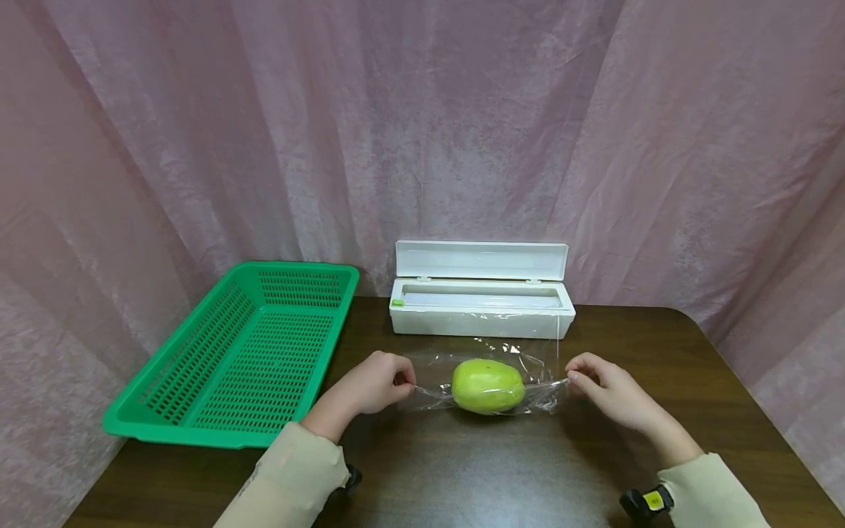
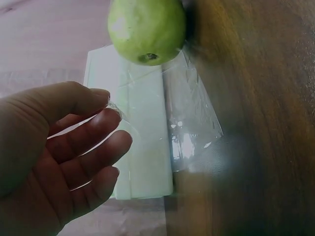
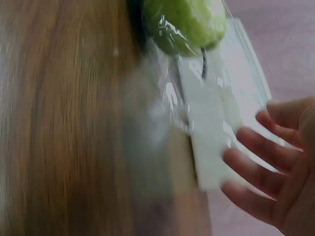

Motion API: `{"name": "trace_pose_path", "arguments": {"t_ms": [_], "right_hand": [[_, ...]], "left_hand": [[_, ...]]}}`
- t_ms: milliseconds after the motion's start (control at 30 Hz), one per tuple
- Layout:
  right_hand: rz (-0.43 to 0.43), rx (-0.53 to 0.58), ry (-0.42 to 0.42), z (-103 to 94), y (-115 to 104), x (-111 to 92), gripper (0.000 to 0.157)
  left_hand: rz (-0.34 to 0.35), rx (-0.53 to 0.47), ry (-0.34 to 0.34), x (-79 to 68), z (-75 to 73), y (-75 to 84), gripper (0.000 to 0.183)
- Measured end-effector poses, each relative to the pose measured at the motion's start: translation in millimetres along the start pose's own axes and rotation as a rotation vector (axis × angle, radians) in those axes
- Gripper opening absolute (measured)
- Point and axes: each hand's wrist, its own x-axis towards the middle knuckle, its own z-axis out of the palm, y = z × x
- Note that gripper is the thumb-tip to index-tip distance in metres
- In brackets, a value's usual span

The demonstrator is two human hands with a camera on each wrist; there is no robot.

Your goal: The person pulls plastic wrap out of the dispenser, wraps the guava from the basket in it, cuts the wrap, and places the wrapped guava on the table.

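A green pear (image 1: 488, 386) lies in clear plastic wrap (image 1: 543, 396) at the middle of the table. Its stem points toward the right hand, its blossom end toward the left. On the left, my left hand (image 1: 381, 381) pinches a twisted end of the wrap between thumb and index finger, the other fingers loosely bent in the left wrist view. At the opposite side, my right hand (image 1: 610, 392) has thumb and index at the other gathered end. The right wrist view shows that hand's remaining fingers (image 3: 256, 167) spread, with some blur.
Behind the pear stands a white wrap dispenser box (image 1: 482, 323), its lid (image 1: 482, 260) raised and a green slider (image 1: 397, 302) at its left. A green slotted basket (image 1: 247, 433) sits on the left of the brown wooden table (image 1: 502, 477). Pink curtain (image 1: 422, 147) hangs behind.
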Motion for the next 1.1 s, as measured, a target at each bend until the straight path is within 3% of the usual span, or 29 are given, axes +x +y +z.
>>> {"name": "trace_pose_path", "arguments": {"t_ms": [133, 333, 400, 467, 600, 867, 1100], "right_hand": [[-0.083, -0.165, 0.1, 17.3, -25, 6, 0.028], [-0.194, -0.266, -0.035, 52.8, -58, 15, 0.084], [-0.199, -0.318, -0.069, 62.7, -63, 17, 0.095], [-0.195, -0.357, -0.077, 69.7, -65, 20, 0.096], [-0.193, -0.386, -0.058, 75.1, -62, 26, 0.081], [-0.202, -0.228, -0.112, 68.3, -58, 35, 0.068], [-0.209, -0.2, -0.181, 60.7, -62, 45, 0.063]], "left_hand": [[-0.006, -0.009, -0.002, -0.5, -0.9, 1.4, 0.005], [-0.008, -0.011, 0.004, -0.2, -1.2, 1.8, 0.004], [-0.007, -0.009, 0.007, 0.2, -0.9, 1.6, 0.005], [-0.009, -0.01, 0.003, 0.4, 0.0, 1.5, 0.005], [-0.021, -0.017, -0.012, 0.3, 2.6, 1.1, 0.005], [-0.037, -0.018, -0.011, -1.2, 3.2, 0.1, 0.004], [-0.042, -0.059, 0.008, -2.0, 1.5, -2.9, 0.004]]}}
